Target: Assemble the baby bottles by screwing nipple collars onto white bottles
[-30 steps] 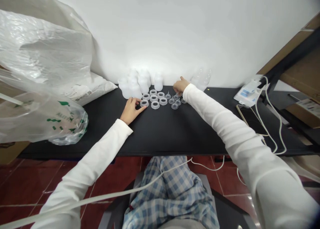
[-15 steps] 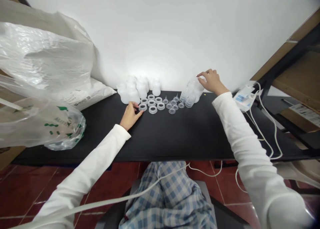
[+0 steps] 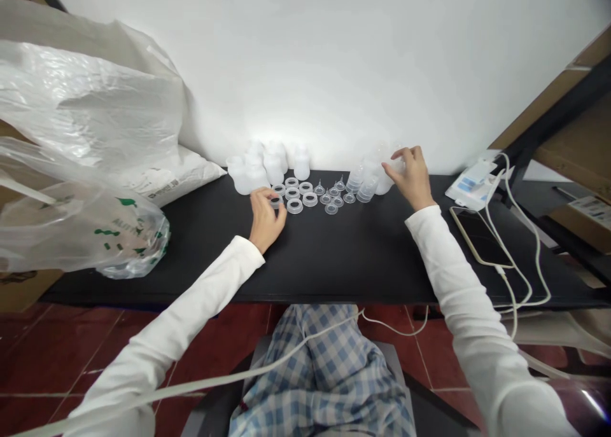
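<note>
My left hand (image 3: 268, 219) is closed on a translucent collar ring (image 3: 275, 202), thumb and fingers on its sides. Several similar rings (image 3: 294, 206) lie just right of it. Behind them stand several frosted white bottles (image 3: 245, 176). Further right are several clear teats (image 3: 331, 208), lying flange down. My right hand (image 3: 413, 176) pinches a clear cap (image 3: 398, 164) among the group of clear caps (image 3: 367, 187) near the wall. Its fingers and the pale background partly hide that cap's outline.
White plastic sacks (image 3: 95, 100) and a clear bag with green print (image 3: 128, 233) crowd the left. On the right lie a phone (image 3: 481, 236), a white-and-blue packet (image 3: 472, 184) and white cables (image 3: 534, 227). The black table's front edge (image 3: 334, 299) is close to my lap.
My left hand has closed around the ring and come slightly right and nearer. My right hand has lowered and drawn nearer with a clear cap in its fingers. The view has shifted, showing the phone.
</note>
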The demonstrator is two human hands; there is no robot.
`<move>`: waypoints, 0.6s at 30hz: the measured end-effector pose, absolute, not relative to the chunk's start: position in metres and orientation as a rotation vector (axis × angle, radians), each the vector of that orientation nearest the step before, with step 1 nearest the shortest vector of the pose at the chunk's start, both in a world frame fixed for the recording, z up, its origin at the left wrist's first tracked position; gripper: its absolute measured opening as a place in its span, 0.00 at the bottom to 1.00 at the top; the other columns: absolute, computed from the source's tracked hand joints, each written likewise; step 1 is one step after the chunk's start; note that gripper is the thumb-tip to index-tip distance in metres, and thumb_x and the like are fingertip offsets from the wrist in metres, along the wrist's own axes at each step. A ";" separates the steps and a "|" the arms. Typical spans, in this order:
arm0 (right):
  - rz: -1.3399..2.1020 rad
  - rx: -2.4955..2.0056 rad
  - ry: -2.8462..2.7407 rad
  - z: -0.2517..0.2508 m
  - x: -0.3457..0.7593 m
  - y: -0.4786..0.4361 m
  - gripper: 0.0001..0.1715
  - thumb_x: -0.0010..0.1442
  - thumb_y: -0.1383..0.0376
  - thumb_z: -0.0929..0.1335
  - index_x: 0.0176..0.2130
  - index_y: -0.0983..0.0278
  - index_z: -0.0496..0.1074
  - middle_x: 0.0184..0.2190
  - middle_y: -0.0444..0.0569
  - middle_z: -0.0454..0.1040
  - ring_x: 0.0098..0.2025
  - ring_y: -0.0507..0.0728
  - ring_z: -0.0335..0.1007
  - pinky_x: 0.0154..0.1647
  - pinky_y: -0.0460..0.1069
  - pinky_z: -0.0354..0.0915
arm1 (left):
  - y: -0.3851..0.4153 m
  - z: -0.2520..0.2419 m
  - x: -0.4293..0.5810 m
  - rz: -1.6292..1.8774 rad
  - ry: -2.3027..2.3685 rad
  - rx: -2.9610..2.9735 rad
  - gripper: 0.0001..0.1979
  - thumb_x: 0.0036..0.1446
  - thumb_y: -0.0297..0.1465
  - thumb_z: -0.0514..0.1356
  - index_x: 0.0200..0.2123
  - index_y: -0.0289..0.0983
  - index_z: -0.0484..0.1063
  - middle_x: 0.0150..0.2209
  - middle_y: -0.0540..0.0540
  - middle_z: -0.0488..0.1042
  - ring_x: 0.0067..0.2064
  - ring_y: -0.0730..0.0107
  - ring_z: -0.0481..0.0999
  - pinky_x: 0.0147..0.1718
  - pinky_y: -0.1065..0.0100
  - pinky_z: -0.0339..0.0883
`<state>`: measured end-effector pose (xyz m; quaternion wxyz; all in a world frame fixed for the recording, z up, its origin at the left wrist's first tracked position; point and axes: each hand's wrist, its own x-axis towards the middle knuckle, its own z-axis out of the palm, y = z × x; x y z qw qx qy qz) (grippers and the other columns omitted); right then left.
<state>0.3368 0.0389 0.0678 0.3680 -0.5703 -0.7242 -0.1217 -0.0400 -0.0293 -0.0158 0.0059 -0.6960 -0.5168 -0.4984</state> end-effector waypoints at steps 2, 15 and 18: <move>-0.389 -1.517 -1.695 0.077 0.332 0.023 0.20 0.67 0.50 0.65 0.49 0.62 0.71 0.49 0.58 0.68 0.52 0.65 0.71 0.55 0.65 0.70 | -0.031 -0.018 -0.020 -1.561 -1.460 -2.313 0.11 0.61 0.29 0.57 0.46 0.38 0.59 0.48 0.37 0.66 0.56 0.54 0.69 0.54 0.49 0.69; 0.019 -1.311 -1.230 0.065 0.237 -0.006 0.31 0.71 0.45 0.50 0.41 0.61 0.67 0.35 0.52 0.71 0.41 0.61 0.73 0.42 0.58 0.71 | -0.012 -0.011 0.077 -1.840 -1.031 -2.340 0.34 0.63 0.49 0.61 0.64 0.47 0.50 0.70 0.30 0.51 0.74 0.45 0.53 0.68 0.35 0.54; 0.485 -1.400 -1.297 0.037 0.224 0.004 0.31 0.69 0.41 0.50 0.34 0.59 0.63 0.22 0.43 0.61 0.23 0.55 0.63 0.24 0.51 0.64 | -0.001 -0.006 0.053 -1.725 -1.085 -2.398 0.23 0.64 0.52 0.58 0.56 0.50 0.61 0.67 0.36 0.59 0.70 0.48 0.62 0.65 0.37 0.59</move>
